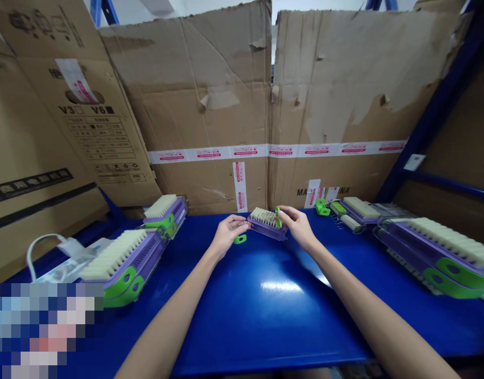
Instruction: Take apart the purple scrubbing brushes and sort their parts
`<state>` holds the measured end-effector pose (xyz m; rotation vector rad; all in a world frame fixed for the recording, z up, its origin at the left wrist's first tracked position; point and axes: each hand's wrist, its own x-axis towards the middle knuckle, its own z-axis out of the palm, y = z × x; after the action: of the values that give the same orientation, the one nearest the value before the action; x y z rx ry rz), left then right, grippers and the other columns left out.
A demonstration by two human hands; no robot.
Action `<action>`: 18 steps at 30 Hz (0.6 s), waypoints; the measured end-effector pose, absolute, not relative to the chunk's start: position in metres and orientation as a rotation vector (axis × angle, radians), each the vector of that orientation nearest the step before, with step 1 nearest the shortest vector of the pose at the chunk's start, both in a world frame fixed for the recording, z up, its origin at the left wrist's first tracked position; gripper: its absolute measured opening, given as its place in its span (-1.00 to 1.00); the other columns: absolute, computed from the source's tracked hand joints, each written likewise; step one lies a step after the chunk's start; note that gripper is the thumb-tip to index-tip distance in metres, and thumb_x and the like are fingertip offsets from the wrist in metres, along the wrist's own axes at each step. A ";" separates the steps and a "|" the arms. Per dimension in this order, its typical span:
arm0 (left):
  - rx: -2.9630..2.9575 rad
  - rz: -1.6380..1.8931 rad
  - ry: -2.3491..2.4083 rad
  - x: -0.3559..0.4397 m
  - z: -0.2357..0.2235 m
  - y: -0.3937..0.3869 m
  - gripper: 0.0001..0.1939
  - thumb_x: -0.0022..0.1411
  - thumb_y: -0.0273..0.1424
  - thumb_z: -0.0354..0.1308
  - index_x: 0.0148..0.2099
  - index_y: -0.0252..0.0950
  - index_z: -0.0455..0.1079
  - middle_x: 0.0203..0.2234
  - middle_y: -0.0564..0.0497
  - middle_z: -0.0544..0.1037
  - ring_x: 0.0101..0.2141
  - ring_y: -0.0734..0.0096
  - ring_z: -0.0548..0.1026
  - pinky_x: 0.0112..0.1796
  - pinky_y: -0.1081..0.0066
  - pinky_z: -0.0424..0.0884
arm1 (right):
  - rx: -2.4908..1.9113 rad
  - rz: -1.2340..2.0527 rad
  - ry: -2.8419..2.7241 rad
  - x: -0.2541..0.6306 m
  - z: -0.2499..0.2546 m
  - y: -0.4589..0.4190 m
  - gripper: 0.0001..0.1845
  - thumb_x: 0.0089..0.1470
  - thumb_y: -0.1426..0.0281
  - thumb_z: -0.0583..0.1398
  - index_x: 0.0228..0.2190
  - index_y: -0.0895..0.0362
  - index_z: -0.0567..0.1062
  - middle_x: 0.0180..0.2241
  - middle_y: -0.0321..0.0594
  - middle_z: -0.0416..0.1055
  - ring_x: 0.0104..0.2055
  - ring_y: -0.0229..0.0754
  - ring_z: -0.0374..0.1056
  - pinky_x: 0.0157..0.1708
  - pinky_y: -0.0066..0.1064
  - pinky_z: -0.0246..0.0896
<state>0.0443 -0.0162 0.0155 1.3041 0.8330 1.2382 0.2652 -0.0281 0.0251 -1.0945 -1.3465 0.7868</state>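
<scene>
In the head view, a small purple brush with cream bristles sits between my two hands near the back of the blue table. My left hand is closed in a pinch at the brush's left end. My right hand is closed on a green end piece, which stands upright against the brush's right end; whether it is attached, I cannot tell. Just below the brush, close to my left fingers, a loose green piece with a hole lies on the table.
Stacks of purple brushes with green ends stand at left and right. Another green piece and a clear-cased brush lie at the back right. A white charger with cable is at left. Cardboard walls enclose the blue table.
</scene>
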 end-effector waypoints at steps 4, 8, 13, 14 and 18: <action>1.465 1.322 0.900 0.049 0.019 -0.021 -0.59 -0.17 -0.31 0.39 -0.25 -0.30 0.37 -0.44 0.01 0.57 -0.36 0.40 0.53 -0.27 0.39 0.43 | -1.107 0.930 -1.242 0.261 0.028 -0.031 -0.42 -0.17 0.04 0.27 -0.23 0.24 0.49 -0.57 -0.29 0.37 -0.63 -0.32 0.19 -0.63 -0.45 0.13; 1.607 1.363 1.041 0.053 0.018 -0.024 -0.66 -0.10 -0.23 0.33 -0.29 -0.32 0.44 -0.52 0.03 0.52 -0.48 0.44 0.47 -0.45 0.46 0.36 | -1.074 1.015 -1.178 0.260 0.030 -0.033 -0.39 -0.24 0.05 0.33 -0.23 0.24 0.48 -0.55 -0.26 0.39 -0.58 -0.29 0.25 -0.60 -0.43 0.21; 1.615 1.357 1.118 0.051 0.019 -0.024 -0.67 -0.05 -0.16 0.29 -0.36 -0.34 0.47 -0.56 0.01 0.51 -0.51 0.44 0.44 -0.47 0.46 0.33 | -0.973 1.062 -1.314 0.267 0.037 -0.038 -0.35 -0.25 0.13 0.36 -0.14 0.25 0.46 -0.52 -0.26 0.43 -0.52 -0.28 0.30 -0.49 -0.39 0.28; 1.603 1.356 1.104 0.050 0.020 -0.024 -0.67 -0.05 -0.15 0.29 -0.37 -0.34 0.47 -0.57 0.01 0.50 -0.51 0.44 0.44 -0.46 0.46 0.33 | -0.956 1.053 -1.344 0.269 0.039 -0.039 -0.35 -0.24 0.14 0.36 -0.13 0.25 0.46 -0.49 -0.25 0.44 -0.51 -0.28 0.31 -0.47 -0.39 0.29; 1.540 1.307 1.055 0.049 0.028 -0.025 -0.64 -0.05 -0.10 0.28 -0.46 -0.34 0.44 -0.65 0.04 0.44 -0.56 0.49 0.39 -0.47 0.46 0.30 | -0.906 0.909 -1.406 0.275 0.045 -0.040 -0.39 -0.19 0.15 0.34 -0.10 0.20 0.45 -0.42 -0.24 0.45 -0.43 -0.26 0.34 -0.38 -0.34 0.31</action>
<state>0.0485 -0.0245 0.0280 1.5402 1.0545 1.3075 0.2752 -0.0397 0.0446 -0.9061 -1.4058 0.9089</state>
